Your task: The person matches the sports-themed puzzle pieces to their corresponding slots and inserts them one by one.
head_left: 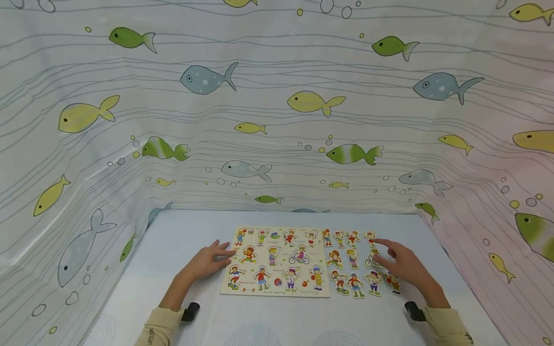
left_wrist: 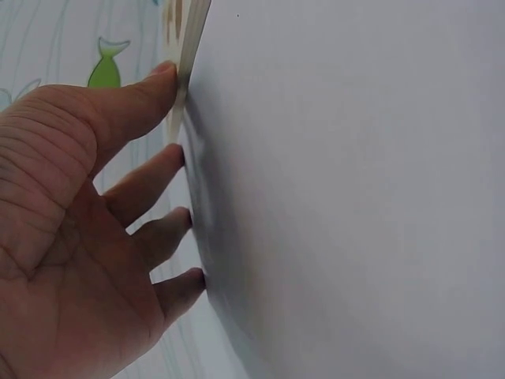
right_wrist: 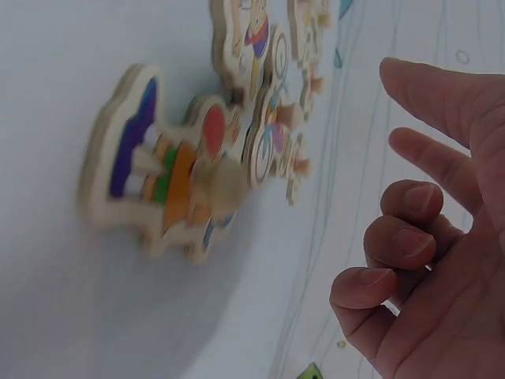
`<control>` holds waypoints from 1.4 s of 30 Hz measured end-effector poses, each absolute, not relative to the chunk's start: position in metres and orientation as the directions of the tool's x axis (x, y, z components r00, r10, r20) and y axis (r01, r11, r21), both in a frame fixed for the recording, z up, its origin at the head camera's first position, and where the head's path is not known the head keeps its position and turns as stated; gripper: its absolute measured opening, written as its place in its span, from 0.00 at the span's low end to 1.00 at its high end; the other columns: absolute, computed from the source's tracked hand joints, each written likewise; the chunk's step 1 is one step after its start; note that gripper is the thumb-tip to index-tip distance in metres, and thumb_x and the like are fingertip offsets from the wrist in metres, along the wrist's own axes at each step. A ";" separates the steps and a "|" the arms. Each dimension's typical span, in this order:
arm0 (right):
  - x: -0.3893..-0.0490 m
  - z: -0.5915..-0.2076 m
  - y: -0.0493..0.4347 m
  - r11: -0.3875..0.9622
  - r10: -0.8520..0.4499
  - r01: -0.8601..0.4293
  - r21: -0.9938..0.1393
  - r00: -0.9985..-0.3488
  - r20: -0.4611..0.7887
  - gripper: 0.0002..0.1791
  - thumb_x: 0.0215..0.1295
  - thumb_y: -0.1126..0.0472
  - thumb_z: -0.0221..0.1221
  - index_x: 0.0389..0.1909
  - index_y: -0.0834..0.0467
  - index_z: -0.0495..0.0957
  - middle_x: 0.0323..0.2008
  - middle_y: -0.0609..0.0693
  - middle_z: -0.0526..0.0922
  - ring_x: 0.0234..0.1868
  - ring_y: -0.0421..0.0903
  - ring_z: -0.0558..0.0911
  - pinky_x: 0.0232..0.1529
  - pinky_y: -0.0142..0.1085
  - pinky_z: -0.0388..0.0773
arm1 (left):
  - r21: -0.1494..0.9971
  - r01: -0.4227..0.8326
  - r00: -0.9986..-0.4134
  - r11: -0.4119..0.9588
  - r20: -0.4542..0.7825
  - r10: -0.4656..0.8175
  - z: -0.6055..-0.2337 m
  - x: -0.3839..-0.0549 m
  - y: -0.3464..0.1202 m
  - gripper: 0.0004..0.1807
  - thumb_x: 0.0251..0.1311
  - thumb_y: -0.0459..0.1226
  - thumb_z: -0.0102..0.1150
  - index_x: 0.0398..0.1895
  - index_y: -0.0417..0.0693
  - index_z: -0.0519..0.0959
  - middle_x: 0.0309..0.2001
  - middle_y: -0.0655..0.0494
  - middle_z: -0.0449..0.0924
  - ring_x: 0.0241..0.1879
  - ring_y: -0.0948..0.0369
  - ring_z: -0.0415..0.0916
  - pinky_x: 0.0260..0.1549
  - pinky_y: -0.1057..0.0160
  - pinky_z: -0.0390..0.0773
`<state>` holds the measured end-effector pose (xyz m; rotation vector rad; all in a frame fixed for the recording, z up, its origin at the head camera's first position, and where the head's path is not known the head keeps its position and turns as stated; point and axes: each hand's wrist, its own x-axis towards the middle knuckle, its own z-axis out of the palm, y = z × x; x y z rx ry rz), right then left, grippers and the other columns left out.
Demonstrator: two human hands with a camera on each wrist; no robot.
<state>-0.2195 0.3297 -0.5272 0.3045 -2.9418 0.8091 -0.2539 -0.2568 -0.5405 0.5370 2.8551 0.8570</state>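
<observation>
A cream wooden puzzle board (head_left: 259, 263) printed with children playing sports lies flat on the table. My left hand (head_left: 208, 261) is at its left edge, and in the left wrist view the thumb (left_wrist: 134, 103) touches that edge while the other fingertips rest on the table. My right hand (head_left: 404, 264) hovers over the loose pieces, thumb and index finger apart, the other fingers (right_wrist: 394, 245) bent with nothing in them. Nearest its fingertips are a small figure piece (head_left: 370, 237) and a cyclist piece (head_left: 371, 259). A figure piece (right_wrist: 177, 178) with a knob lies below the hand.
Several more figure pieces, such as a runner (head_left: 334, 258) and a skateboarder (head_left: 339, 282), lie in rows right of the board. The pale table (head_left: 259, 322) is bordered by a fish-patterned sheet (head_left: 277, 144) at the back and sides.
</observation>
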 end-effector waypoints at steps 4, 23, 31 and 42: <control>-0.231 -0.528 0.322 0.822 -0.213 -0.243 -0.516 -0.970 0.117 0.31 0.62 0.52 0.67 0.65 0.57 0.73 0.28 0.53 0.69 0.31 0.48 0.68 0.28 0.39 0.62 | 0.552 0.302 -0.931 0.777 -0.004 0.365 -0.542 -0.255 -0.257 0.19 0.63 0.43 0.64 0.55 0.49 0.83 0.67 0.42 0.69 0.71 0.35 0.52 0.62 0.27 0.49; -0.264 -0.519 0.284 0.823 -0.277 -0.258 -0.505 -0.960 0.040 0.30 0.64 0.52 0.66 0.65 0.56 0.73 0.28 0.47 0.70 0.29 0.46 0.67 0.26 0.39 0.62 | 0.561 0.307 -0.926 0.769 -0.012 0.378 -0.540 -0.254 -0.257 0.18 0.63 0.43 0.64 0.55 0.49 0.83 0.66 0.41 0.69 0.70 0.33 0.53 0.62 0.28 0.51; -0.280 -0.524 0.270 0.827 -0.308 -0.263 -0.498 -0.951 -0.010 0.30 0.64 0.49 0.65 0.65 0.53 0.74 0.36 0.49 0.78 0.32 0.46 0.70 0.29 0.40 0.67 | 0.557 0.311 -0.924 0.770 -0.011 0.382 -0.541 -0.255 -0.257 0.18 0.63 0.43 0.64 0.55 0.49 0.83 0.66 0.40 0.69 0.70 0.32 0.52 0.62 0.27 0.51; -0.296 -0.526 0.250 0.812 -0.350 -0.287 -0.508 -0.936 -0.031 0.26 0.64 0.51 0.66 0.61 0.55 0.77 0.30 0.48 0.76 0.27 0.45 0.70 0.24 0.40 0.67 | 0.553 0.302 -0.926 0.776 -0.022 0.376 -0.541 -0.255 -0.257 0.18 0.63 0.44 0.64 0.55 0.50 0.83 0.67 0.41 0.69 0.70 0.33 0.52 0.62 0.28 0.50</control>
